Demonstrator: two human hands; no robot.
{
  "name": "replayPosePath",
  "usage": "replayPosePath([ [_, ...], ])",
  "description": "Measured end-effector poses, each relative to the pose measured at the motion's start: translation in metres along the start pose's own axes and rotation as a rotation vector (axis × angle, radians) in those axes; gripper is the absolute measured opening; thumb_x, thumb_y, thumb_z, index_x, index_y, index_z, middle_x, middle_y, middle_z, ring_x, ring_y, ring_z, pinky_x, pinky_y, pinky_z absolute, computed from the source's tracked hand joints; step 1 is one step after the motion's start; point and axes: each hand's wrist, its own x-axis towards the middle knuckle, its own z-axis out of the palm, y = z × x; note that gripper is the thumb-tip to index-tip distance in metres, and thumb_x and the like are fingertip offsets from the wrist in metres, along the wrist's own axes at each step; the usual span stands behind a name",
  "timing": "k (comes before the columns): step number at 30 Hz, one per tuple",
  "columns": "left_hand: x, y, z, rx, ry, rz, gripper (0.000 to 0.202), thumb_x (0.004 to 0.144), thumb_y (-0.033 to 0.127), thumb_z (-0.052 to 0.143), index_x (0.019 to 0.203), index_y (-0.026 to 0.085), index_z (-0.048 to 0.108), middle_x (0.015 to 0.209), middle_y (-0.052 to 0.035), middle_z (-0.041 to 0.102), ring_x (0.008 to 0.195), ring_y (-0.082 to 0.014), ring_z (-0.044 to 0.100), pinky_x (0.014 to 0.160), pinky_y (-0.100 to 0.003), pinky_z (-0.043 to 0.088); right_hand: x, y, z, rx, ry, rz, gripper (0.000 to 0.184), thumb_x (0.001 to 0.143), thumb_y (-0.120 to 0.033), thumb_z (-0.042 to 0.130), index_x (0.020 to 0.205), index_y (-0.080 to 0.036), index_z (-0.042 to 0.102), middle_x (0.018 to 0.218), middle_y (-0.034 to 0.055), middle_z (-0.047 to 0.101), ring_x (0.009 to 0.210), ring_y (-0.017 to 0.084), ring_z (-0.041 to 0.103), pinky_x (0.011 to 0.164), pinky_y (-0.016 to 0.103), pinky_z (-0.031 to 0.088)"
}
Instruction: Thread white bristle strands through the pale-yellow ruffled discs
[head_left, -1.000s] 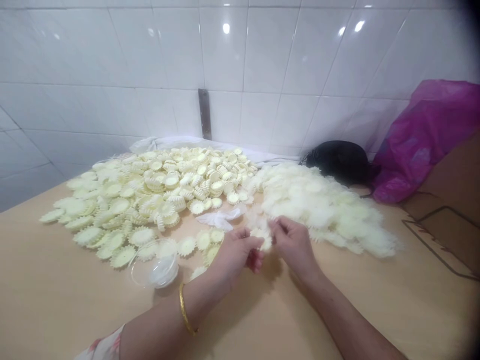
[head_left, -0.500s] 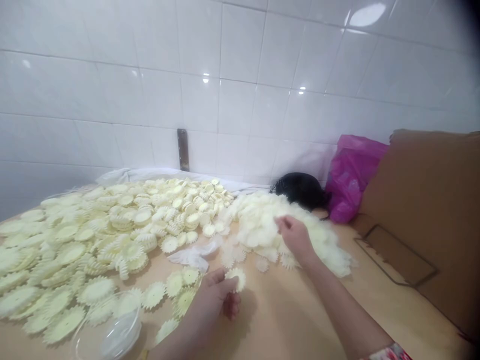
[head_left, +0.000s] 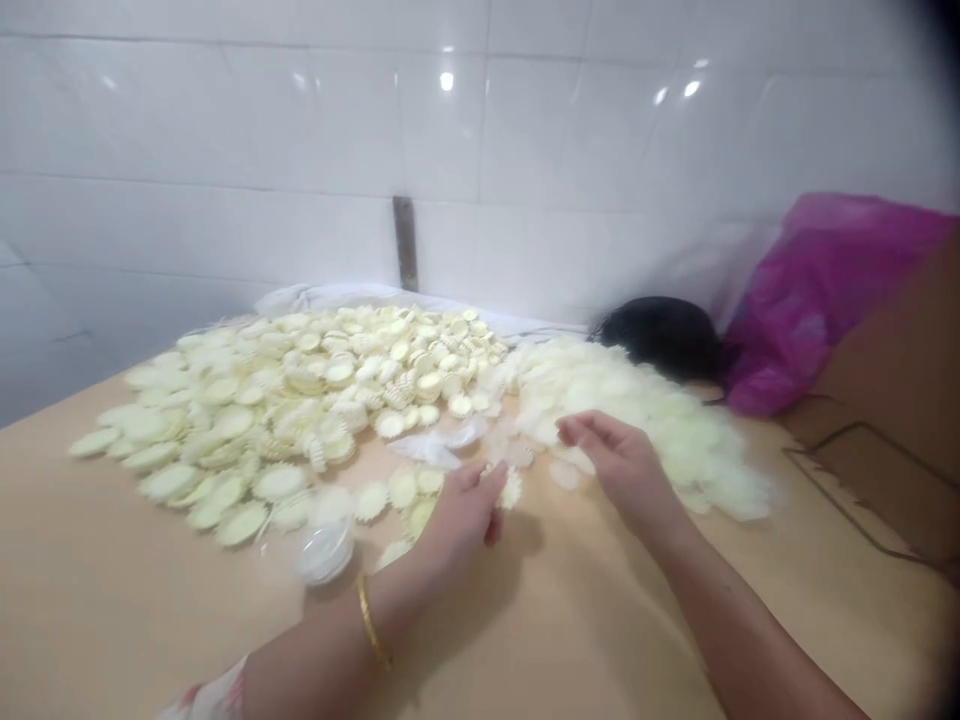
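My left hand (head_left: 461, 515) pinches a cream scalloped gear-shaped disc (head_left: 511, 489) between thumb and fingers, and a gold bangle (head_left: 369, 620) circles that wrist. My right hand (head_left: 622, 460) hovers at the near edge of a fluffy heap of thin pale pieces (head_left: 645, 430), its fingers loosely apart. It seems to hold nothing, though blur softens the fingertips. A few loose thin pieces (head_left: 564, 474) lie just beneath those fingers. To the left spreads a large pile of cream ridged discs (head_left: 300, 400).
A small clear plastic bowl (head_left: 324, 552) and a crumpled white tissue (head_left: 435, 447) sit by the discs on a tan table (head_left: 135, 600). Behind stand a white tiled wall (head_left: 225, 130), a black bundle (head_left: 660, 338) and a magenta plastic bag (head_left: 825, 310). Brown cardboard (head_left: 892, 400) lies right.
My right hand went out over the fluffy heap and has come back nearer my left hand. My left hand still holds the disc. The view swung right and returned.
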Motion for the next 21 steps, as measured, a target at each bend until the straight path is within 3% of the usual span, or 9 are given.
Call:
replayPosePath([
  [4, 0.002, -0.001, -0.002, 0.008, -0.023, 0.032, 0.039, 0.073, 0.057, 0.050, 0.070, 0.018, 0.050, 0.040, 0.0067, 0.036, 0.035, -0.0069, 0.034, 0.038, -0.020, 0.026, -0.017, -0.004, 0.027, 0.210, -0.262, 0.016, 0.029, 0.080, -0.043, 0.051, 0.081, -0.019, 0.066, 0.077, 0.0023, 0.064, 0.079, 0.018, 0.058, 0.075, 0.029, 0.044],
  [9, 0.003, -0.005, -0.004, 0.001, 0.000, 0.070, 0.046, 0.071, 0.062, 0.049, 0.067, 0.016, 0.051, 0.047, 0.0059, 0.036, 0.035, -0.0049, 0.032, 0.037, -0.020, 0.024, -0.023, 0.002, 0.037, 0.423, -0.490, 0.000, 0.020, 0.078, -0.035, 0.058, 0.091, -0.021, 0.064, 0.088, 0.0016, 0.066, 0.088, 0.018, 0.059, 0.081, 0.029, 0.044],
  [13, 0.004, -0.009, -0.004, -0.041, 0.030, 0.027, 0.051, 0.072, 0.066, 0.043, 0.063, 0.016, 0.048, 0.045, 0.0051, 0.037, 0.035, -0.0060, 0.034, 0.037, -0.021, 0.026, -0.025, 0.004, 0.038, 0.383, -0.445, 0.034, 0.017, 0.075, -0.030, 0.060, 0.087, -0.019, 0.064, 0.083, 0.0021, 0.067, 0.078, 0.018, 0.060, 0.075, 0.030, 0.045],
  [16, 0.004, -0.007, -0.003, -0.088, -0.037, -0.025, 0.051, 0.074, 0.065, 0.039, 0.063, 0.016, 0.047, 0.047, 0.0012, 0.047, 0.039, -0.0088, 0.044, 0.043, -0.022, 0.035, -0.025, 0.008, 0.038, 0.279, -0.330, 0.031, 0.016, 0.077, -0.031, 0.056, 0.081, -0.018, 0.064, 0.073, 0.0019, 0.066, 0.070, 0.017, 0.059, 0.070, 0.030, 0.045],
  [19, 0.003, -0.001, 0.000, -0.139, -0.136, -0.051, 0.034, 0.071, 0.047, 0.058, 0.066, 0.015, 0.048, 0.053, -0.0017, 0.055, 0.046, -0.0112, 0.053, 0.050, -0.024, 0.041, -0.023, 0.013, 0.037, 0.177, -0.196, 0.011, 0.018, 0.076, -0.031, 0.054, 0.078, -0.017, 0.065, 0.072, 0.0033, 0.065, 0.071, 0.019, 0.059, 0.066, 0.030, 0.045],
  [21, 0.001, 0.003, 0.002, -0.209, -0.134, -0.096, 0.019, 0.069, 0.029, 0.061, 0.068, 0.015, 0.048, 0.053, -0.0020, 0.057, 0.047, -0.0123, 0.055, 0.052, -0.025, 0.042, -0.022, 0.014, 0.036, 0.133, -0.149, -0.018, 0.019, 0.076, -0.031, 0.054, 0.080, -0.017, 0.066, 0.077, 0.0043, 0.066, 0.074, 0.020, 0.059, 0.068, 0.031, 0.045],
])
